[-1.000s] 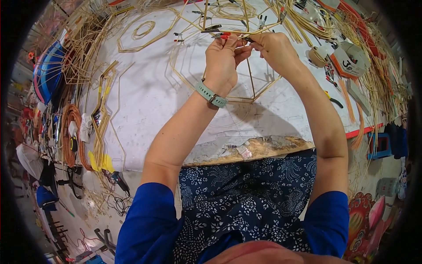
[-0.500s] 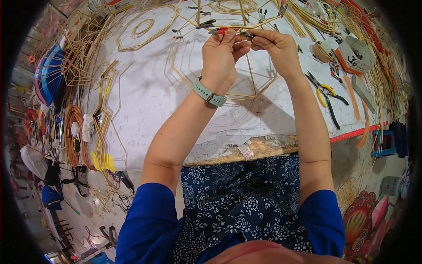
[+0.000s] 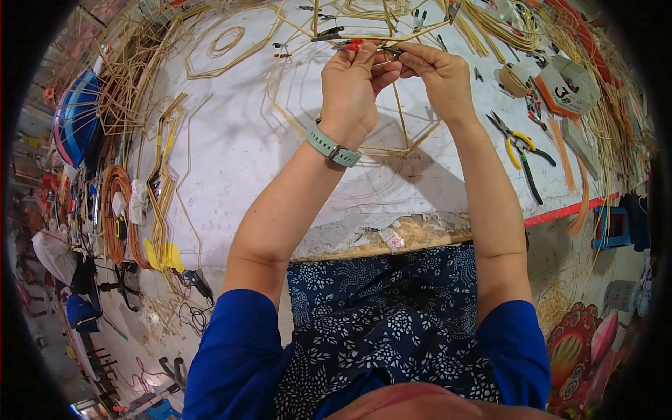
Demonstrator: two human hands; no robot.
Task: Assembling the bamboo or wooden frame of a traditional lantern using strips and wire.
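Note:
A frame of thin bamboo strips (image 3: 402, 115) stands on the white table, its upper strips near my raised hands. My left hand (image 3: 348, 91), with a pale green watch band on its wrist, is closed, thumb and fingers pinched at a red-and-black spring clip (image 3: 353, 45). Close by on its right, my right hand (image 3: 444, 78) is closed too, its fingertips pinching at a small black clip (image 3: 392, 50). The fingers partly hide both clips and what lies between them. Another black clip (image 3: 329, 33) sits on the frame just above my left hand.
Yellow-and-black pliers (image 3: 521, 150) lie on the right, near an open white-and-orange box (image 3: 565, 87) and a roll of tape (image 3: 514, 81). Bamboo bundles (image 3: 162, 189) and coiled orange cord (image 3: 117, 210) are at left. A bamboo polygon (image 3: 224, 56) lies at far left.
My hands stay pinched together at the clips with only slight finger movement. The frame and the view have shifted a little.

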